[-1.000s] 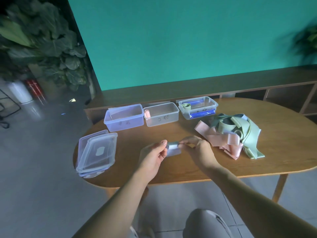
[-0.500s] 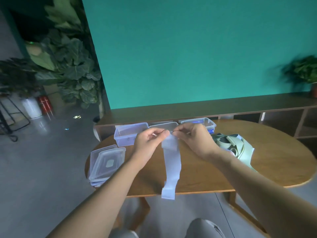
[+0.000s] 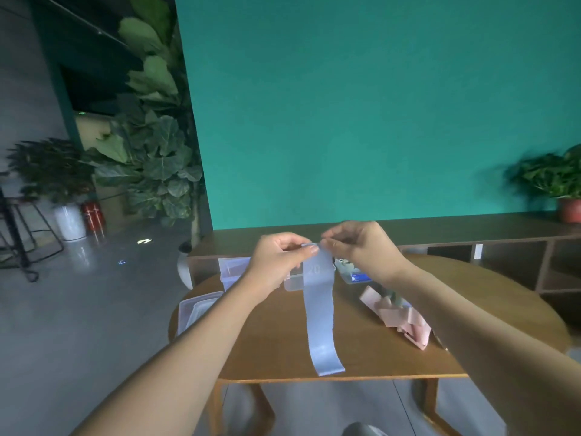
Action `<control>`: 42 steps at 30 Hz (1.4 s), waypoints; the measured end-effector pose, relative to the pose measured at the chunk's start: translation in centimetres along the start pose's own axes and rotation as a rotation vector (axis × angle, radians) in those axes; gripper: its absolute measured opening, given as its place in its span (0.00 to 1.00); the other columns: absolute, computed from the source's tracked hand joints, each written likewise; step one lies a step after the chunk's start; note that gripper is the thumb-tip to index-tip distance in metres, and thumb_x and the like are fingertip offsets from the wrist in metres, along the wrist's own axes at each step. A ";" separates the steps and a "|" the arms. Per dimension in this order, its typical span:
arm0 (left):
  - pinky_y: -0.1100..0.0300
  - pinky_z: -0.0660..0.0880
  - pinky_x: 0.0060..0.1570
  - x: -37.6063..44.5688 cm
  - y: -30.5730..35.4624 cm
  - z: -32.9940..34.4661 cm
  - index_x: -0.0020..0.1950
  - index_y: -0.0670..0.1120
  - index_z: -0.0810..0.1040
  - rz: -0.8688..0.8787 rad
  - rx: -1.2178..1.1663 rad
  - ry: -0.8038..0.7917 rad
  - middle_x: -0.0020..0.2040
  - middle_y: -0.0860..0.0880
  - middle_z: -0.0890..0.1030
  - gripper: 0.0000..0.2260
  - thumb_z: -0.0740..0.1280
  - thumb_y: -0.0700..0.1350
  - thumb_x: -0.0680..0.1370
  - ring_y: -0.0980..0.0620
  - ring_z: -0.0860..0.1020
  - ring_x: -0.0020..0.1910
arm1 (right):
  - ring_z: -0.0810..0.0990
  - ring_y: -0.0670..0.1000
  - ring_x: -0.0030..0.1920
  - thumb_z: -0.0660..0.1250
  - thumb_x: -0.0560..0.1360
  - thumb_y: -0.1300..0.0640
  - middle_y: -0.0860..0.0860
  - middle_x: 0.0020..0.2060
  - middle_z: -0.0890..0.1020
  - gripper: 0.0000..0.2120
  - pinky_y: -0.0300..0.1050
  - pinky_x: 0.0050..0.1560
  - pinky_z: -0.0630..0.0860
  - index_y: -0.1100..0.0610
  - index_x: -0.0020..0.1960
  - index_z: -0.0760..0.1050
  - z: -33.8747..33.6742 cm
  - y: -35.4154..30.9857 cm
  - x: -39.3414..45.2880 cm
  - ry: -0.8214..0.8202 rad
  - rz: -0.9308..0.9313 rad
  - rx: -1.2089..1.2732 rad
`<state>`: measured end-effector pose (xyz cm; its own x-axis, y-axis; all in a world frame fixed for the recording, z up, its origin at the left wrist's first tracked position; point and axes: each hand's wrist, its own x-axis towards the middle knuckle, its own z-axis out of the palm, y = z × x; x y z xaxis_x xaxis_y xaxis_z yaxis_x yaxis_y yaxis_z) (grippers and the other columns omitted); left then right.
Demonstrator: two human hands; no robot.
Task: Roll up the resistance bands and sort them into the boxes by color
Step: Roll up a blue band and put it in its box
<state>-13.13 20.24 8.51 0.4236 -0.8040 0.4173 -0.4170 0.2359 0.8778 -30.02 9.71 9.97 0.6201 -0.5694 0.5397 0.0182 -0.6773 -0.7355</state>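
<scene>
A pale blue resistance band [image 3: 320,316] hangs straight down in front of me, its lower end near the table's front edge. My left hand [image 3: 279,262] and my right hand [image 3: 358,250] pinch its top edge side by side, held up above the table. Behind the hands stand three clear boxes, partly hidden: a bluish box [image 3: 231,272] on the left, a middle box [image 3: 292,283], and a right box [image 3: 355,275] with something blue inside. A heap of pink bands [image 3: 396,319] lies to the right, partly behind my right forearm.
Stacked clear lids [image 3: 193,309] lie at the left edge of the oval wooden table [image 3: 273,347]. A low wooden shelf unit [image 3: 471,240] runs behind it against the teal wall, with a potted plant [image 3: 556,184] on its right end. Large plants stand at left.
The hands lifted the blue band off the table and let it unfold to hang at full length. The view tilted up, so the table now sits lower in the frame.
</scene>
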 end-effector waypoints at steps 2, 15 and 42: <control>0.56 0.72 0.37 0.0 0.6 -0.3 0.46 0.46 0.85 -0.012 0.016 -0.022 0.36 0.51 0.84 0.03 0.77 0.43 0.74 0.55 0.75 0.31 | 0.82 0.43 0.38 0.74 0.76 0.59 0.47 0.40 0.87 0.02 0.38 0.44 0.78 0.58 0.48 0.84 -0.2 -0.5 0.0 -0.027 0.005 0.016; 0.58 0.70 0.38 1.4 -11.9 1.3 0.38 0.45 0.83 -0.167 0.300 -0.055 0.31 0.46 0.81 0.17 0.68 0.55 0.81 0.50 0.75 0.31 | 0.83 0.47 0.47 0.80 0.69 0.56 0.54 0.48 0.86 0.20 0.45 0.50 0.79 0.60 0.58 0.82 4.9 10.2 0.4 -0.266 0.279 -0.036; 0.58 0.80 0.45 14.1 -35.8 7.3 0.48 0.49 0.87 -0.152 0.410 0.003 0.38 0.56 0.84 0.05 0.72 0.48 0.79 0.60 0.81 0.37 | 0.81 0.41 0.42 0.76 0.74 0.59 0.47 0.42 0.84 0.08 0.25 0.42 0.73 0.57 0.53 0.85 13.0 36.5 9.2 -0.029 0.388 -0.188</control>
<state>1.90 -3.53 -18.78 0.5067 -0.8113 0.2914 -0.6343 -0.1220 0.7634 -13.44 -14.22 -17.27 0.5748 -0.7871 0.2237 -0.3622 -0.4899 -0.7930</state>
